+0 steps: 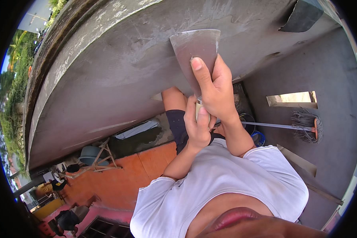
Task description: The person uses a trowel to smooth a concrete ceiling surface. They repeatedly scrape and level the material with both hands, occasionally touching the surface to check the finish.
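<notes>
A broad putty knife [186, 53] with a flaring metal blade and a pale handle stands in front of the grey plastered wall [119, 75]. Its wide edge is close to the wall; whether it touches I cannot tell. My left hand [198, 129] is wrapped round the handle, below the metal collar. Above it, my right hand [220, 89] grips the lower blade, the thumb lying flat on its face and the fingers behind. Both hands are together in front of my chest.
A mop [305, 126] leans across the right-hand wall, beside a window opening [291, 98]. A dark flap [303, 16] hangs at the upper right. Lower left are a grey basin [92, 154] on a wooden stand, an orange floor [127, 172] and people [69, 217].
</notes>
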